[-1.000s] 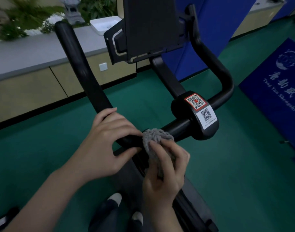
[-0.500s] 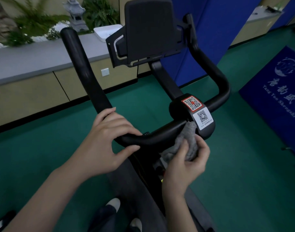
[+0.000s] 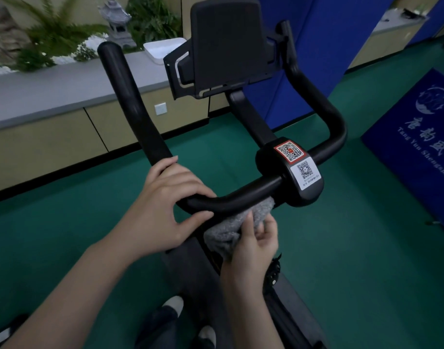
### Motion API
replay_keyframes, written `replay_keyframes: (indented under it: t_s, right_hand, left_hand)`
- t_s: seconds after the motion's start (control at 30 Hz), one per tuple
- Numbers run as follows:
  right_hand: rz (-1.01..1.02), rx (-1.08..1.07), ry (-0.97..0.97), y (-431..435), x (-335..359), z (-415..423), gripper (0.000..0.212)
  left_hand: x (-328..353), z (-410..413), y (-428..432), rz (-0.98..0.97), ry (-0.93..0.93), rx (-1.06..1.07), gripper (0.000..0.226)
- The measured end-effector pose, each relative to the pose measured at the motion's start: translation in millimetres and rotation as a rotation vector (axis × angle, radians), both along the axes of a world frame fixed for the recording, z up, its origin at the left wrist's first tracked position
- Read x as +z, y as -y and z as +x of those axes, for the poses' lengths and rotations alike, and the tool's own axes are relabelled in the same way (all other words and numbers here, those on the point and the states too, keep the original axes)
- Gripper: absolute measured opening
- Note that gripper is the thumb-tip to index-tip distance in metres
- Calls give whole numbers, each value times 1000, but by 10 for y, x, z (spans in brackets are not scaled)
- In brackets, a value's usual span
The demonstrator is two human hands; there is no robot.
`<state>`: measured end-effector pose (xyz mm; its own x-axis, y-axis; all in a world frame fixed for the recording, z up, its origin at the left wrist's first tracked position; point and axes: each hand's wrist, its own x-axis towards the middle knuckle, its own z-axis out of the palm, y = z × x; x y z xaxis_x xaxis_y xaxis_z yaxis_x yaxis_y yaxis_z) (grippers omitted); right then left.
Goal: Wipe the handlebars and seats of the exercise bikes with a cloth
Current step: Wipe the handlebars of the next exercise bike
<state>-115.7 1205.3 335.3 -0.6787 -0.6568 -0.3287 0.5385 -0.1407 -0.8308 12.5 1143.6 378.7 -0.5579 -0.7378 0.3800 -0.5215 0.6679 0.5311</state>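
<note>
Grey cloth [image 3: 231, 229]: bunched and pressing up against the underside of the handlebar [image 3: 241, 199] crossbar, just left of the centre clamp; its lower part is disappearing behind the fingers.
Hands: left hand [image 3: 163, 205] is gripping the handlebar bend, fingers over, thumb under; right hand [image 3: 253, 248] is clutching the cloth from below, fingertips curling into it.
Cut off: both forearms are running out of the bottom edge; the bike frame under the bar is lying in shadow and is hard to make out; dark shoes [image 3: 170, 316] with white toes are peeking out beneath.
Screen mount [image 3: 226, 41]: showing only its black back.
Container: white tray [image 3: 163, 50] is sitting on the grey counter [image 3: 65, 84]; contents cannot be told.
Labels: red-bordered QR sticker [image 3: 290, 150] and white QR sticker [image 3: 305, 172] are sitting on the clamp; the small print is too fine to read.
Writing: blue mat [image 3: 417, 137] is carrying white characters and "Tang Yun Shengshi", trailing off the right edge.
</note>
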Motion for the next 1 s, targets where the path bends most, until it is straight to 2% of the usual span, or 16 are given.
replay_keyframes:
  t_s: [0.23,0.33,0.47,0.57,0.77,1.0]
  right_hand:
    - [37,372,-152,-238,-27,-98,9]
    - [18,448,-201,-313,-9,-217,11]
    - [22,556,-252,-410,-19,-218,15]
    - [38,638,-291,-447,-8,-123,16]
    - [98,754,-236,-448,5,164,19]
    - [138,935,-252,-525,29,592,16]
  left_hand:
    - [38,-7,-67,-30,-20,36,31]
    - [91,10,-191,-23,-101,125,35]
    - [27,165,-481,-16,-120,255,35]
    - [-128,392,-754,53,-49,371,39]
    - [-478,979,-1336,202,256,543,51]
    - [-688,1515,-1901,272,370,761,53]
